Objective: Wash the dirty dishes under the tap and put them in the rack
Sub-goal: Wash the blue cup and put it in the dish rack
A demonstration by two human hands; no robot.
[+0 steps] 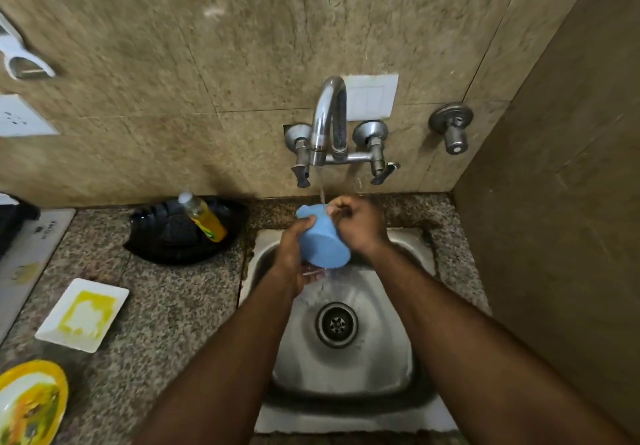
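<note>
Water is running from the tap (329, 125) onto a blue cup (323, 240) held over the sink (391, 358). Left hand (294, 257) is wrapping the cup's side; right hand (360, 222) is closing on its upper edge by the handle. Wet, the cup is likely slippery, light and stiff, so gripping its body firmly seems wisest. A stained plate (83, 314) is waiting on the counter (166, 309).

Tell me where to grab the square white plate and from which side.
Grip the square plate by its right rim, coming from the sink side. It lies flat on the counter with a raised edge; yellow residue covers the middle, so pinch the clean rim, thumb on top. That edge looks nearest the hands and unobstructed.
</note>
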